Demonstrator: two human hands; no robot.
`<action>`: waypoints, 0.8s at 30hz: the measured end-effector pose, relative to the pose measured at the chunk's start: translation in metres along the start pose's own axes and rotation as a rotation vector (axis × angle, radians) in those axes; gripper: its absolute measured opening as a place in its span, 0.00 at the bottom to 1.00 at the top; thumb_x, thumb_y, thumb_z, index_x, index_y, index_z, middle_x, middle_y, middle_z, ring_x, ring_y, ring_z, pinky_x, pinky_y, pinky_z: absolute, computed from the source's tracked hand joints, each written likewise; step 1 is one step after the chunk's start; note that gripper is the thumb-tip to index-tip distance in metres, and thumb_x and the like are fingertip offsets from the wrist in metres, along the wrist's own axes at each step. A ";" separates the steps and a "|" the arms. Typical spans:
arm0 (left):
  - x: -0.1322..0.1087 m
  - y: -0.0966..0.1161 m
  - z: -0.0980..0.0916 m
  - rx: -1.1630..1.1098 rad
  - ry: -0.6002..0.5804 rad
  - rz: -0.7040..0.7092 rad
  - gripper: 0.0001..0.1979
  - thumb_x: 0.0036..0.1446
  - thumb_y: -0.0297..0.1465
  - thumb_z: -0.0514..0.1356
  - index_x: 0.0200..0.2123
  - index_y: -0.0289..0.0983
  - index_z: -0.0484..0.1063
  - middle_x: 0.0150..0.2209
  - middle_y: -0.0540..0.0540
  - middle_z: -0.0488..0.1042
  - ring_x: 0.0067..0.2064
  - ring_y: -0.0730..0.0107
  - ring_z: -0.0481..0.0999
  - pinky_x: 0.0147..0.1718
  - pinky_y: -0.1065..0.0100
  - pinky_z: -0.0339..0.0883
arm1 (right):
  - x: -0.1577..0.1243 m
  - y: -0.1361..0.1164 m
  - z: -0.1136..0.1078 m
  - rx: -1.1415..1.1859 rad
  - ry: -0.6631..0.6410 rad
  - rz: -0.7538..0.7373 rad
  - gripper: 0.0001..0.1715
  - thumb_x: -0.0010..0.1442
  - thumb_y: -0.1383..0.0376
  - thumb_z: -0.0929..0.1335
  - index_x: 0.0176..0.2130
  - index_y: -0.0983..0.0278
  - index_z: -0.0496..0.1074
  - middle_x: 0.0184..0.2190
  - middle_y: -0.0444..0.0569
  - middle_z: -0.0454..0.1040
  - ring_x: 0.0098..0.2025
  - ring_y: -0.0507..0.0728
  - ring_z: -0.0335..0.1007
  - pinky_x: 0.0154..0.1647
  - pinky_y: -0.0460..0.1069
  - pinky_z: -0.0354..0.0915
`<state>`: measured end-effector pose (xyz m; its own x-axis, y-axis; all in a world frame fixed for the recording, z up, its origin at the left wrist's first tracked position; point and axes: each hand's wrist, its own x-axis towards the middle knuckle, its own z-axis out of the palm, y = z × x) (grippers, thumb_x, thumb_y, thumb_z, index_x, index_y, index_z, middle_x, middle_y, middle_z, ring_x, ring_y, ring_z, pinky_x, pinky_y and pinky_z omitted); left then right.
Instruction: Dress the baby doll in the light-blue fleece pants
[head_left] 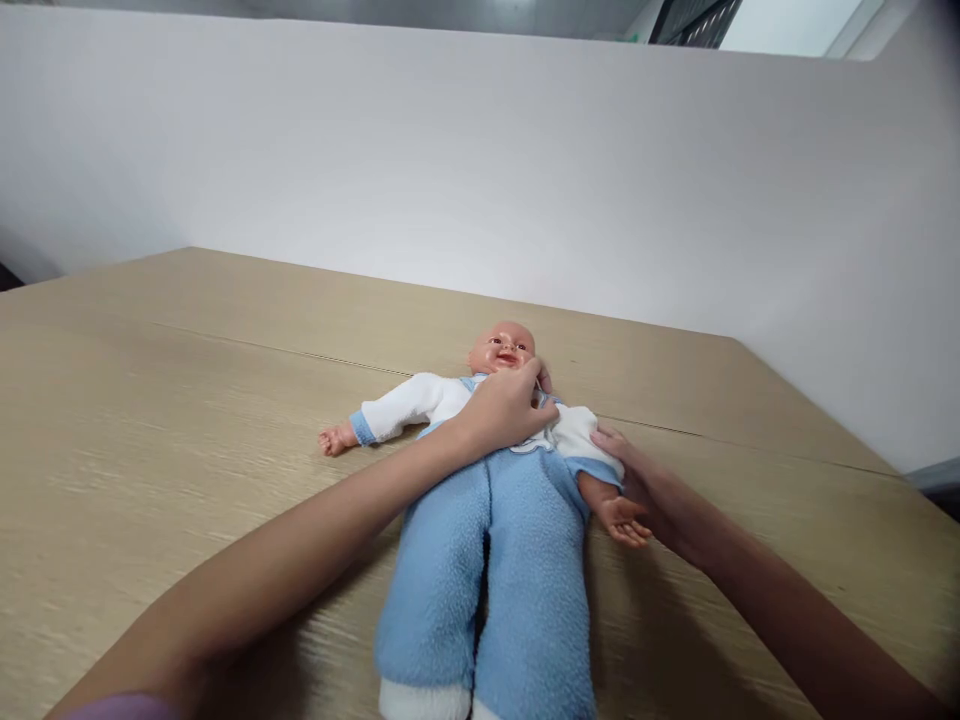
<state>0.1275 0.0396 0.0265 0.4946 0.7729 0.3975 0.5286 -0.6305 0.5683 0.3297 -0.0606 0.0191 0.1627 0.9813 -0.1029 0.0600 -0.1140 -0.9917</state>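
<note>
Doll (495, 490), one, clothed: lying face-up on the table (187, 400), between our arms. Handling: we are doing best by steadying the left sleeve (576, 432) while working the collar (470, 382) gently. Left hand (512, 405): resting half-curled at the collar, pinch uncertain. Right hand (636, 468): touching that sleeve, partly hidden; we cannot tell whether it is gripping.

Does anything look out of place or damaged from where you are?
Nothing clearly stands out. The doll lies face up on the table, with no spill or damage visible. The left hand hides part of its collar, so I can't judge there.
</note>
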 end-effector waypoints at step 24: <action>0.000 0.000 0.001 0.007 -0.004 0.028 0.08 0.64 0.31 0.65 0.44 0.40 0.70 0.38 0.47 0.81 0.40 0.60 0.80 0.37 0.64 0.64 | 0.012 0.028 -0.107 -0.584 -0.048 -0.047 0.34 0.51 0.46 0.81 0.53 0.57 0.79 0.51 0.53 0.86 0.50 0.71 0.84 0.54 0.61 0.77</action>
<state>0.1277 0.0394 0.0257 0.5123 0.7546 0.4101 0.5196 -0.6525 0.5516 0.4388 -0.0691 -0.0017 0.1024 0.9918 -0.0766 0.6007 -0.1230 -0.7899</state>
